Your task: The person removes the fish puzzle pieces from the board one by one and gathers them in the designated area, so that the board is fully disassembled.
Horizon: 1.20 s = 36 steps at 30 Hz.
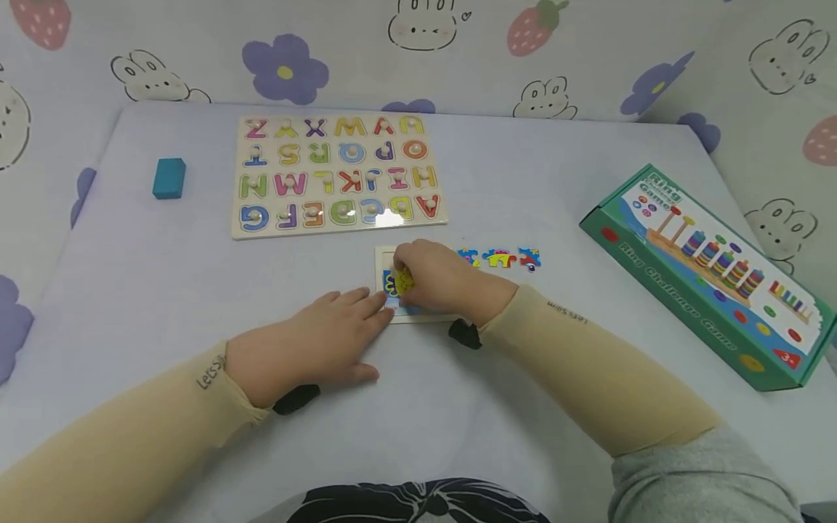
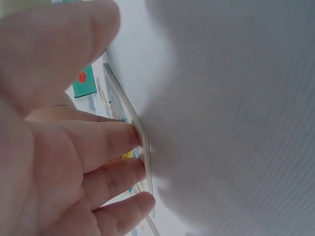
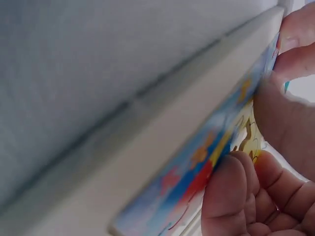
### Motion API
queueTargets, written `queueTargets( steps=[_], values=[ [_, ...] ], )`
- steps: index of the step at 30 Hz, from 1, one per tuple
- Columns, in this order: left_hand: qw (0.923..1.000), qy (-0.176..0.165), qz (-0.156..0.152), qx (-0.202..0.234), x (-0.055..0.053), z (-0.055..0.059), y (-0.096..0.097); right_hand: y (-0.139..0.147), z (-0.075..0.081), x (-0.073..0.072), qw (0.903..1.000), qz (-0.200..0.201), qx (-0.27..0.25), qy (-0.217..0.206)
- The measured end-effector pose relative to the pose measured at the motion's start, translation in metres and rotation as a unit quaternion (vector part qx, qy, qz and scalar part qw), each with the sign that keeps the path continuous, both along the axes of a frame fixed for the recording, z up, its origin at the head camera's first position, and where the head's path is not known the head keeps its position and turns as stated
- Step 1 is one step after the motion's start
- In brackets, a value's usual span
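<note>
A small wooden jigsaw board (image 1: 380,263) with a colourful picture lies flat on the white table. My right hand (image 1: 445,276) is over it and pinches a yellow jigsaw piece (image 1: 404,282) between thumb and fingers. In the right wrist view the yellow piece (image 3: 252,140) stands tilted against the picture area, partly hidden by the fingers. My left hand (image 1: 320,338) lies palm down with its fingers spread, fingertips touching the board's left edge. Several loose jigsaw pieces (image 1: 500,258) lie in a row just right of the right hand, some partly hidden by it.
A wooden alphabet board (image 1: 340,174) with knobbed letters lies behind the jigsaw board. At the far left stands a teal block (image 1: 169,179). A green Ring Challenge Game box (image 1: 706,276) lies at the right, and a patterned cloth backs the table.
</note>
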State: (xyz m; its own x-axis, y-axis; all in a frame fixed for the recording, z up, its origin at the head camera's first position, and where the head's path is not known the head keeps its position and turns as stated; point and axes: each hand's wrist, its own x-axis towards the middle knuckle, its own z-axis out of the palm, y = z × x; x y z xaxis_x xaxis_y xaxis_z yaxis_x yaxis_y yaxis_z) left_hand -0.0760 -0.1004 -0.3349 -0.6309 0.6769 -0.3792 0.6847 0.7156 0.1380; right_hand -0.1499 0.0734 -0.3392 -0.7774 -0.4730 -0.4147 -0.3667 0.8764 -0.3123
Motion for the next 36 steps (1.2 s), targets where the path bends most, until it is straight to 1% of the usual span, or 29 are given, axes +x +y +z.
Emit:
queueTargets(
  steps=[7,12,15,17,21,23,26,30,33,36],
  values=[
    [1.0,0.004,-0.001,0.0,0.001,0.001,0.002,0.001,-0.001,-0.009,0.9989,0.043,0.016,-0.012],
    [1.0,-0.001,0.004,0.002,0.001,0.001,0.0,0.001,-0.002,-0.015,0.9985,0.046,0.017,-0.023],
    [1.0,0.0,0.001,0.002,0.001,0.0,0.0,0.008,-0.001,-0.015,0.9993,0.031,0.01,-0.016],
    [1.0,0.0,0.001,-0.001,0.001,-0.001,0.001,0.018,0.004,-0.013,0.9999,0.013,0.0,-0.008],
    [0.9999,-0.005,0.007,-0.008,0.001,0.001,0.002,0.047,0.016,-0.01,0.9992,-0.034,-0.017,0.011],
    [0.9998,-0.01,0.012,-0.011,0.001,0.002,0.003,0.063,0.018,-0.007,0.9982,-0.056,-0.019,0.013],
    [0.9995,-0.018,0.019,-0.015,0.001,0.003,0.003,0.083,0.016,-0.004,0.9972,-0.073,-0.018,0.0],
    [0.9994,-0.021,0.022,-0.017,0.002,0.004,0.004,0.096,0.007,0.003,0.9965,-0.078,-0.017,-0.022],
    [0.9995,-0.019,0.021,-0.014,0.002,0.004,0.005,0.099,0.001,0.007,0.9966,-0.079,-0.013,-0.018],
    [0.9996,-0.017,0.019,-0.01,0.002,0.003,0.006,0.1,0.0,0.009,0.9968,-0.08,-0.006,-0.006]
  ],
)
